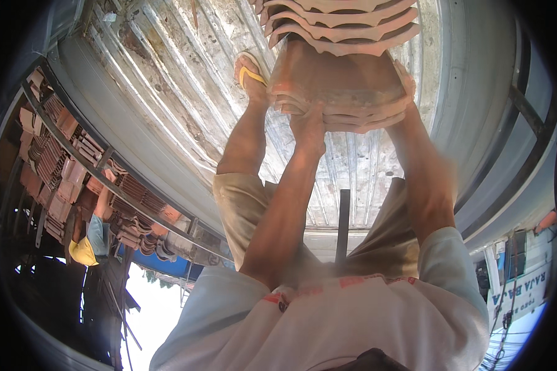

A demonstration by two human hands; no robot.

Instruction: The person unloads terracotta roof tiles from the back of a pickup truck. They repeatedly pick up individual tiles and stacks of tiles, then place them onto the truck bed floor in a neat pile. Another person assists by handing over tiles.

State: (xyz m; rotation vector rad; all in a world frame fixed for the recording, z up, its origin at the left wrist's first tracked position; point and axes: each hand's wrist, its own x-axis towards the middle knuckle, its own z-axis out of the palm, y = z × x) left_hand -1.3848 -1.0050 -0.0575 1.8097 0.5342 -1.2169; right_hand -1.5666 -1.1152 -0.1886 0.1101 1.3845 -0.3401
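A short stack of reddish-brown clay roof tiles (340, 77) is held between my two hands, out in front of my legs. My left hand (307, 123) grips the near edge toward its left side, its fingers partly hidden under the tiles. Around the right edge of the same stack wraps my right hand (406, 83), slightly blurred, with part of its fingers out of sight. Just beyond, a taller pile of wavy clay tiles (343, 28) reaches the top of the picture. Whether the held tiles touch that pile, I cannot tell.
I stand on a ribbed metal truck bed (167, 74) with a curved side wall (470, 93) at the right. My sandalled foot (249, 69) is left of the tiles. Outside the left rail (93, 161), a person in a yellow cap (84, 252) is beside stacked tiles (59, 185).
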